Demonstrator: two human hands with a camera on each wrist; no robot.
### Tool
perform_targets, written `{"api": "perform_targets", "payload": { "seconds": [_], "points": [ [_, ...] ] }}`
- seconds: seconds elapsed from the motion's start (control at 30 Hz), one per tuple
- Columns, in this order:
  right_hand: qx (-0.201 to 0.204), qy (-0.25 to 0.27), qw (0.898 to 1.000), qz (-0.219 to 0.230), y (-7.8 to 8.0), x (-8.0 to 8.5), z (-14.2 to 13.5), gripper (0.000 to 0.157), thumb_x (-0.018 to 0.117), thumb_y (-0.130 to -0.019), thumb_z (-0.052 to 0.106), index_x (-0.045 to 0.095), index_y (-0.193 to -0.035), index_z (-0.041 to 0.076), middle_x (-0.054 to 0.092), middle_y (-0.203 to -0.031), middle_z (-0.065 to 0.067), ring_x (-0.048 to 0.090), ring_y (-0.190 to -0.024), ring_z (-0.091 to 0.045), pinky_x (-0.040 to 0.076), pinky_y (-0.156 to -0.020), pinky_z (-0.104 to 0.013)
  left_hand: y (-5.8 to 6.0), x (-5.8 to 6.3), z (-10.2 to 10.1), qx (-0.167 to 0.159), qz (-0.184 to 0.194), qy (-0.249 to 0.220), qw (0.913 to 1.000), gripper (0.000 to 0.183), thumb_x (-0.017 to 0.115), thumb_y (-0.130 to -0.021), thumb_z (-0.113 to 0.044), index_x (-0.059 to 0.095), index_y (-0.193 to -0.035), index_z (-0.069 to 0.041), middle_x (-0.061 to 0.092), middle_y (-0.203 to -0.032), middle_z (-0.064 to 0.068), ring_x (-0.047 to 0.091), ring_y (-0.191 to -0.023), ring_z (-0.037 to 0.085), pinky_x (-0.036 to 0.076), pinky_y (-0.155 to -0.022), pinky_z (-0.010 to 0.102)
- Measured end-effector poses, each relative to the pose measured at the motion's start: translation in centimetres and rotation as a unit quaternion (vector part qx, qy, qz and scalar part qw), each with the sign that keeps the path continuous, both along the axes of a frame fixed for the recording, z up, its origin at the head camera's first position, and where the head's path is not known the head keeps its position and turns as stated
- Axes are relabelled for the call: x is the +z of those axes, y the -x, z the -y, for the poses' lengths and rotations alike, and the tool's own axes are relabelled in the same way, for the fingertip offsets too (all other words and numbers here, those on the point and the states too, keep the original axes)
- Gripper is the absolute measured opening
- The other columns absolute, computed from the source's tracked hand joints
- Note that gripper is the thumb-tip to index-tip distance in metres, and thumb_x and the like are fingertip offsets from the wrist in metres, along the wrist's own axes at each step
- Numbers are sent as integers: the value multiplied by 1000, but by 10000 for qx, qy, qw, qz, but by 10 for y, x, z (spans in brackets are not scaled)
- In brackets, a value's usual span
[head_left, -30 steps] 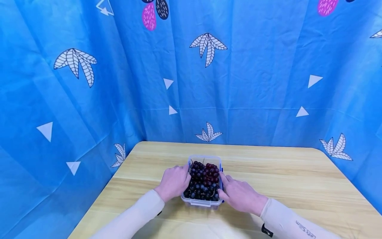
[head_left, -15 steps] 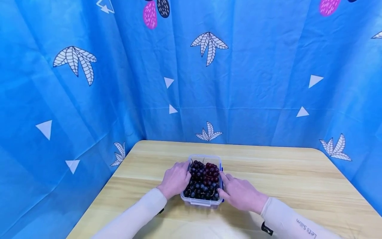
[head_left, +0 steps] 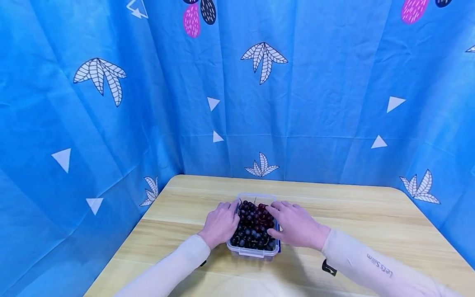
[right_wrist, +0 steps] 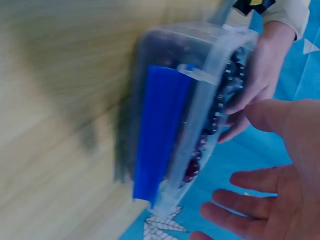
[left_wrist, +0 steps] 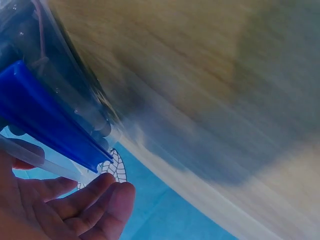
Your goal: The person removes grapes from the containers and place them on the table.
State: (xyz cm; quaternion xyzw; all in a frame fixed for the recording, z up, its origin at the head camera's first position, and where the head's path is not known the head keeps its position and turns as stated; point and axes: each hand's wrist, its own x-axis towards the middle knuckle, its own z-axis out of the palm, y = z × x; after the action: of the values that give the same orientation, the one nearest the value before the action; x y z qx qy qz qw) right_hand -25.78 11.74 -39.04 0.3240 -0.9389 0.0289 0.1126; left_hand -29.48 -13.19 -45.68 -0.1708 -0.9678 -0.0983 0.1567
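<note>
A clear plastic food box point(head_left: 252, 252) full of dark and reddish grapes point(head_left: 254, 233) stands on the table, its top uncovered. Blue locking clips hang along its sides: one clip point(left_wrist: 45, 110) shows in the left wrist view, another clip point(right_wrist: 162, 130) in the right wrist view. My left hand point(head_left: 220, 222) grips the box's left rim point(left_wrist: 60, 170), thumb on the inner side and fingers outside. My right hand point(head_left: 298, 225) hovers at the right edge, fingers spread over the reddish grapes; in the right wrist view it is apart from the box and holds nothing.
The wooden table point(head_left: 356, 222) extends on both sides of the box. A blue patterned curtain point(head_left: 319, 103) hangs behind the table and along its left and right sides.
The right hand has come off the box's right rim and risen slightly, its fingers spreading over the grapes. The left hand keeps its place on the rim. The head view has shifted slightly.
</note>
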Motion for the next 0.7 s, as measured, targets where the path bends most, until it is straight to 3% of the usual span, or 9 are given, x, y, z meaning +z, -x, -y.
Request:
{"api": "perform_targets", "payload": {
  "seconds": [0.43,0.7],
  "points": [
    [767,-357,9922,915,11,24,28,58,58,-83,52,59,-124,10,58,-122,-8,56,-110,-23,46,-93,-39,-1,-1,-3,141,-17,155,9998,49,42,-94,-29,41,-139,-12,60,-117,11,55,-107,25,53,-73,42],
    [820,-629,9802,1687,18,33,46,60,59,-82,52,57,-126,12,58,-125,-6,53,-116,-22,42,-98,-38,0,-1,-2,180,-77,229,9995,49,40,-95,-30,39,-141,-14,60,-116,11,55,-107,25,54,-71,41]
  ]
}}
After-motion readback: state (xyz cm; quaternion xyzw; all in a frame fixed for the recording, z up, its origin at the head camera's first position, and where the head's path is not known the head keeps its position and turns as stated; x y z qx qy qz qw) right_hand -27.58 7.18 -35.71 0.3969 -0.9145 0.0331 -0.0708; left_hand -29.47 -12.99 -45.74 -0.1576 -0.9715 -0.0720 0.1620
